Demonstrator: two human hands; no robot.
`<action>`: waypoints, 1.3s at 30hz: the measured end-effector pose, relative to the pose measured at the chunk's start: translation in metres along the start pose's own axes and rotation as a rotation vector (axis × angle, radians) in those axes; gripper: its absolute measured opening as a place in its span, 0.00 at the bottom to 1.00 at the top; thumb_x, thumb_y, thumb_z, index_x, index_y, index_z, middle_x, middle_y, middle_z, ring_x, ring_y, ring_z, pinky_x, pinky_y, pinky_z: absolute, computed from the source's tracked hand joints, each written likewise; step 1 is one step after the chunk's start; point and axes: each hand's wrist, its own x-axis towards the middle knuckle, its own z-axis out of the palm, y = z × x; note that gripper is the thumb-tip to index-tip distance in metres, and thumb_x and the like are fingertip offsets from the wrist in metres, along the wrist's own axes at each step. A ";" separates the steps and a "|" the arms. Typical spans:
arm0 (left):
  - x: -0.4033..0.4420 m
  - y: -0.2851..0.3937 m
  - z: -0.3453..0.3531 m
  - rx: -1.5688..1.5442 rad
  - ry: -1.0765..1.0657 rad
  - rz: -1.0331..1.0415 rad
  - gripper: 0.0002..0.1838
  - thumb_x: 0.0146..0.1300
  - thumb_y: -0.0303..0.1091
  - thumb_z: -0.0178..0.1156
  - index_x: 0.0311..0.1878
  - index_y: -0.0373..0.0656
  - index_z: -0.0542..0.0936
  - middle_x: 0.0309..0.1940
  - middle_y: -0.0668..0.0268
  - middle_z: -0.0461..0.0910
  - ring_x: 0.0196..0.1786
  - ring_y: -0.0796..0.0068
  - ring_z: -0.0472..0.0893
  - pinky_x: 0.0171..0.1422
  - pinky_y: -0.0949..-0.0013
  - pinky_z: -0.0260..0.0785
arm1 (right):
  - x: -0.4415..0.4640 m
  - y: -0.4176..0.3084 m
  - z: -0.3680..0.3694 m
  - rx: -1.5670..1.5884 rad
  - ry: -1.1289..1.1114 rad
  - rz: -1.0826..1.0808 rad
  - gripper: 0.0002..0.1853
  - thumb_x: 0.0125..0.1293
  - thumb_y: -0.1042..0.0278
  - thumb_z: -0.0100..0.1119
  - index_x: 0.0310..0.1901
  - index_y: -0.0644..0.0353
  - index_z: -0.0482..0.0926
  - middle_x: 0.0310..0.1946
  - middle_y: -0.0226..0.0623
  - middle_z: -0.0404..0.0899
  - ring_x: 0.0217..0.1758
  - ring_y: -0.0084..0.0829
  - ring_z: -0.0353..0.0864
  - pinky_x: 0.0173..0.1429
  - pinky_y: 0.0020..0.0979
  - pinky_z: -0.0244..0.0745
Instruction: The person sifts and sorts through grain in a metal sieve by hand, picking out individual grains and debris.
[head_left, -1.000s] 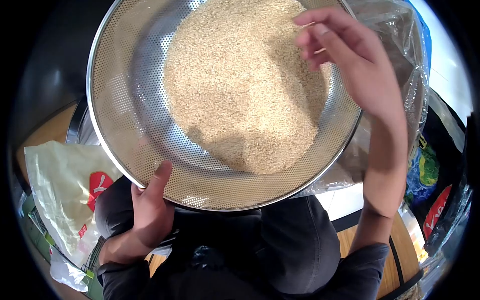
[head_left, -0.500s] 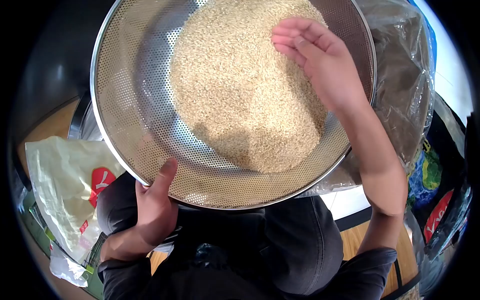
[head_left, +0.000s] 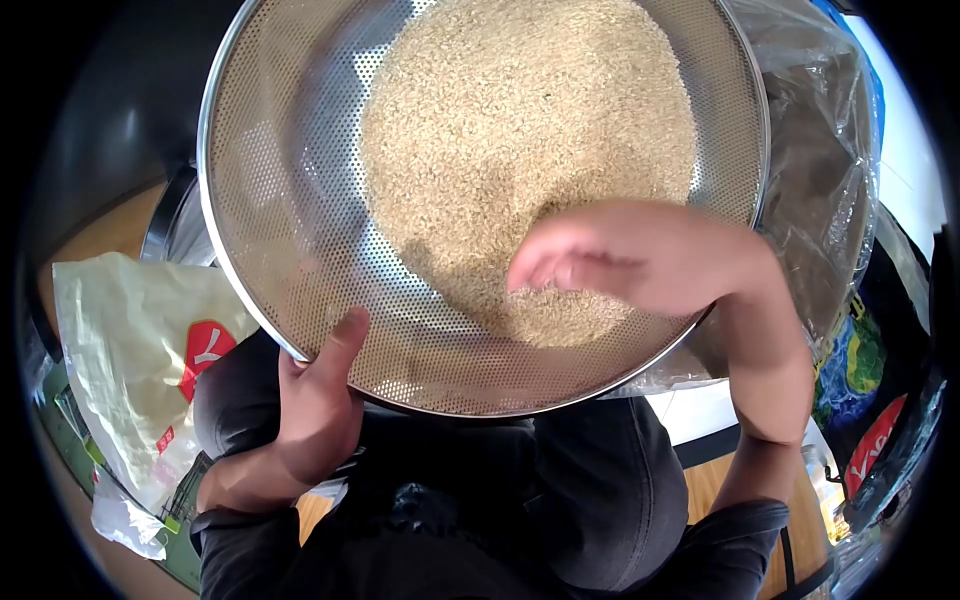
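Observation:
A large round perforated metal sieve [head_left: 300, 200] rests across my lap, tilted slightly, with its upper edge outside the view. Pale unpolished rice grains [head_left: 510, 120] lie in a wide heap toward its right side, with a small dark speck among them. My left hand [head_left: 322, 400] grips the sieve's lower left rim, thumb over the inside and fingers hidden below. Over the lower part of the rice, my right hand [head_left: 620, 262] is blurred by motion, its fingers loosely curved and pointing left, with nothing visible in them. I cannot tell whether its fingertips touch the grains.
A cream-coloured bag with a red mark [head_left: 120, 350] stands at the left. Clear plastic sheeting [head_left: 815, 150] bunches beyond the sieve's right rim, and a dark printed bag [head_left: 860, 370] sits below it. My dark trousers [head_left: 610, 490] are under the sieve.
My right hand has swept down from the upper right of the rice toward its lower edge, turning palm-down. The sieve has shifted slightly right, my left hand still on its rim.

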 end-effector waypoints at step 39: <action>0.000 -0.001 0.004 -0.035 -0.002 0.037 0.16 0.71 0.25 0.62 0.60 0.35 0.78 0.51 0.63 0.83 0.54 0.71 0.81 0.61 0.65 0.72 | 0.044 0.005 0.004 -1.025 1.025 -0.049 0.07 0.55 0.74 0.74 0.36 0.54 0.89 0.51 0.30 0.80 0.56 0.41 0.72 0.61 0.39 0.71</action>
